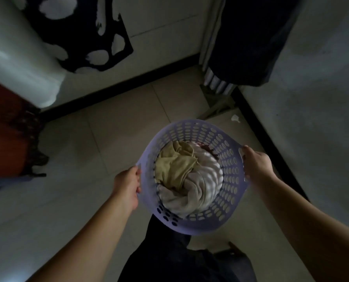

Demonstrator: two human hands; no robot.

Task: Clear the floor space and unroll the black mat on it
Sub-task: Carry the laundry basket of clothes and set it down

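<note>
Head view: the left hand point(128, 185) and right hand point(256, 164) each grip a side handle of the lilac laundry basket point(229, 169), carried above the tiled floor point(108, 139) with clothes point(179, 167) inside. Clearing looks underway; the black mat is not in sight, its unrolling still to come.

Lilac basket point(229, 163) dotted with oval holes; khaki cloth point(175, 165) and white cloth point(200, 190) inside; black fabric point(92, 35) with white blotches; beige tiled floor point(100, 143).
</note>
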